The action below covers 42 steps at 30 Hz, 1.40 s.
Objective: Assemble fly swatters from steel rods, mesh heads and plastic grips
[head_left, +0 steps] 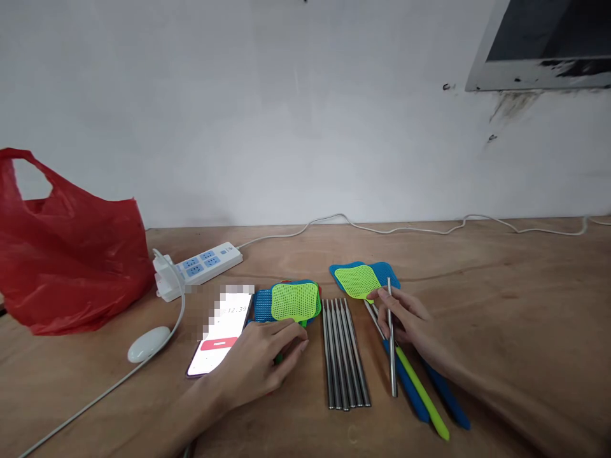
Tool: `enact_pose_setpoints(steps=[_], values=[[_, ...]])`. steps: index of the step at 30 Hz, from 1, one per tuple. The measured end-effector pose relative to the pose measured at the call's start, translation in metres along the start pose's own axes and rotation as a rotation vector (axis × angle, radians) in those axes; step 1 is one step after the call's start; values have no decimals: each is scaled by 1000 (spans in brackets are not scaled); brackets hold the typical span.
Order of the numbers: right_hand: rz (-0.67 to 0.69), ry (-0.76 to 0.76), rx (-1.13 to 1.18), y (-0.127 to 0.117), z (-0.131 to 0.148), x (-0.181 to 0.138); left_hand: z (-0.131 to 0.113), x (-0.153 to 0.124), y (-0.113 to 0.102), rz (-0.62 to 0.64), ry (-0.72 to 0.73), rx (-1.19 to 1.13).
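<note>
My left hand (270, 353) has its fingers curled over the neck of a lime-green fly swatter head (294, 301), on a stack with blue and red heads. What lies under the palm is hidden. In my right hand (405, 321), a metal tube (392, 356) is pinched between thumb and fingers. Beneath that hand lie fly swatters with a lime-green head (357, 282), blue heads (386, 273), a lime-green handle (422, 394) and blue handles (408, 385). Between my hands, several metal tubes (344, 362) lie side by side in a row.
A lit phone (224, 327) lies beside my left forearm. Behind it are a white power strip (210, 264) and a white oval device (149, 344) on a cable. A red plastic bag (71, 254) stands at far left. A thin white cord (405, 229) runs along the wall.
</note>
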State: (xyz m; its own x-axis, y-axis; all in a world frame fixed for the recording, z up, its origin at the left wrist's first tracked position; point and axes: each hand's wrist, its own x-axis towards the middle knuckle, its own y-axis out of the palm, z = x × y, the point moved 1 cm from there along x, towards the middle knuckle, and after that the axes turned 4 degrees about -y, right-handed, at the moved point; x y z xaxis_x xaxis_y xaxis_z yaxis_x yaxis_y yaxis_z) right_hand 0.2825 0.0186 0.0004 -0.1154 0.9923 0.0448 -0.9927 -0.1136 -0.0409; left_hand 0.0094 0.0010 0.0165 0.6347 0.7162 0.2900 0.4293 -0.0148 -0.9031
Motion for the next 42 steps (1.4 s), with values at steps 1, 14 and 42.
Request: enact_pose_setpoints(steps=[1, 14, 42], values=[[18, -2, -23, 0, 0, 0, -1, 0, 0, 10, 4, 3], [26, -206, -381, -2, -15, 1, -1, -2, 5, 53, 24, 42], [173, -421, -783, 6, -18, -13, -13, 4, 5, 252, 53, -129]])
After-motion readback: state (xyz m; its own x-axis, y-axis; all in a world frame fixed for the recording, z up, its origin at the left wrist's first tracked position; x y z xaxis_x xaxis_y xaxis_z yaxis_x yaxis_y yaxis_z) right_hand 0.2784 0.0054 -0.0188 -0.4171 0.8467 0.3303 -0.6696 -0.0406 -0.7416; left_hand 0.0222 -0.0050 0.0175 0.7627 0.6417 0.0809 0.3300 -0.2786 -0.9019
